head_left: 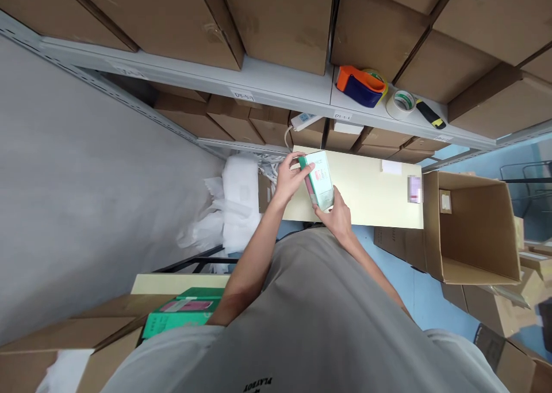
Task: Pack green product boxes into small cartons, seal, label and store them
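Note:
Between both hands is a green and white box (319,180) with a small red picture on its pale front, tilted over the cream tabletop (366,194). My left hand (292,177) grips its upper left end, thumb across the front and fingers behind the edge. At the lower right corner my right hand (337,216) is closed on the same box, thumb along the bottom edge. The fingers behind the box are partly hidden. Its back and far side do not show.
A shelf holds cartons, an orange and blue tape dispenser (362,86), a tape roll (402,103) and a utility knife (430,114). White foam wrap (239,203) lies left. An open carton (474,226) stands right. Green boxes (183,312) sit in a carton at lower left.

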### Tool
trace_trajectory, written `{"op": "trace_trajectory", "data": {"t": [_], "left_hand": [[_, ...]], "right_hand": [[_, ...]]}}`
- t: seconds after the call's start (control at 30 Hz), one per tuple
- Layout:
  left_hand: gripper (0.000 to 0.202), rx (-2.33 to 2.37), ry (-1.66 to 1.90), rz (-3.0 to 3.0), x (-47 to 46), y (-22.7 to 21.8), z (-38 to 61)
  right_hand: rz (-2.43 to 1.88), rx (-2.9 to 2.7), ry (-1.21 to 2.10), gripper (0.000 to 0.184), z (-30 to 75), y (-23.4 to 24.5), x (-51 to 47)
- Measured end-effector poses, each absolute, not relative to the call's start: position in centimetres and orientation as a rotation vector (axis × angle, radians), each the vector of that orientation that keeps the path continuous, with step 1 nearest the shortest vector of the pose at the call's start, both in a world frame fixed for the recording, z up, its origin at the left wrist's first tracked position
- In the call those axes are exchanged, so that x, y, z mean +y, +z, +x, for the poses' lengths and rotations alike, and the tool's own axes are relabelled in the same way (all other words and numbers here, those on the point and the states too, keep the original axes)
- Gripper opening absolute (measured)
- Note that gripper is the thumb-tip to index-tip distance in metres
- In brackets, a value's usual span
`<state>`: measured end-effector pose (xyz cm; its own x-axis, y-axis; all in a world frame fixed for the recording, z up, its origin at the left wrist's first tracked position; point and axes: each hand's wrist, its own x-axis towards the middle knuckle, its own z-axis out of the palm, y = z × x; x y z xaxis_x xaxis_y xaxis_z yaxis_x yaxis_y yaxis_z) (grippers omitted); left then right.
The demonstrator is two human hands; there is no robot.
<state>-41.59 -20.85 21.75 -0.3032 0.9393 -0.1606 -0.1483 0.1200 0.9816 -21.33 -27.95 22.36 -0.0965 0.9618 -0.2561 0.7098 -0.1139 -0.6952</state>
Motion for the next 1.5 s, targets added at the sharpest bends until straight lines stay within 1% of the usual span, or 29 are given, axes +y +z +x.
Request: {"op": "trace_trajectory", "data": {"t": [0.07,0.13,0.23,0.33,0.63,0.73,0.83,0.9,0.93,1.0,1.1,1.17,1.23,1.3,1.37,1.43,1.5], "left_hand": [[0.064,1.382,1.36,0.886,-20.9,22.1,-41.8],[0.071,1.336,1.333,0.849,-21.0,22.2,-42.2],[0.08,1.219,1.292,0.716,-21.2,22.1,-42.6],[0.08,1.163,1.216,0.599,-21.4,22.0,-42.5],[0.072,1.254,1.199,0.607,-21.9,23.0,-41.7],[0.069,1.327,1.289,0.63,-21.8,22.5,-41.4],[0.06,1.42,1.39,0.718,-21.6,22.1,-40.8],[0.054,1.467,1.428,0.786,-21.7,22.2,-40.2],[0.052,1.485,1.439,0.811,-21.7,22.4,-39.9],[0.05,1.519,1.445,0.844,-22.0,22.9,-39.1],[0.049,1.556,1.434,0.87,-22.5,23.6,-38.3],[0.053,1.528,1.435,0.87,-22.8,23.8,-38.2],[0.063,1.443,1.424,0.839,-23.1,23.7,-38.7],[0.071,1.352,1.398,0.797,-23.2,23.4,-39.6],[0.076,1.29,1.374,0.757,-23.3,23.0,-40.5],[0.077,1.207,1.325,0.696,-23.4,22.5,-41.4],[0.075,1.067,1.253,0.62,-23.5,22.0,-41.8]], "right_hand": [[-1.834,-1.694,1.151,0.083,-21.2,22.1,-27.7],[-1.713,-1.452,1.425,0.074,-20.6,21.8,-27.4],[-1.407,-1.089,1.831,0.063,-19.8,21.5,-27.3],[-1.27,-0.953,1.965,0.06,-19.4,21.5,-27.7],[-1.272,-1.063,1.98,0.065,-18.4,21.2,-28.1],[-1.425,-1.178,1.763,0.074,-18.2,21.5,-28.0],[-1.566,-1.338,1.459,0.09,-18.3,22.2,-28.1],[-1.561,-1.46,1.36,0.099,-18.6,22.7,-28.4],[-1.546,-1.515,1.33,0.1,-18.7,22.9,-28.6],[-1.533,-1.599,1.279,0.095,-19.1,23.2,-28.8],[-1.564,-1.631,1.22,0.077,-19.4,23.2,-28.9],[-1.553,-1.584,1.213,0.071,-19.4,22.9,-28.7],[-1.501,-1.47,1.239,0.07,-19.2,22.7,-28.4],[-1.433,-1.275,1.367,0.07,-18.8,22.6,-28.1],[-1.356,-1.031,1.596,0.068,-18.3,22.6,-28.0],[-1.268,-0.81,1.809,0.064,-18.0,22.6,-28.1],[-1.198,-0.656,1.927,0.06,-18.0,22.5,-28.7]]}}
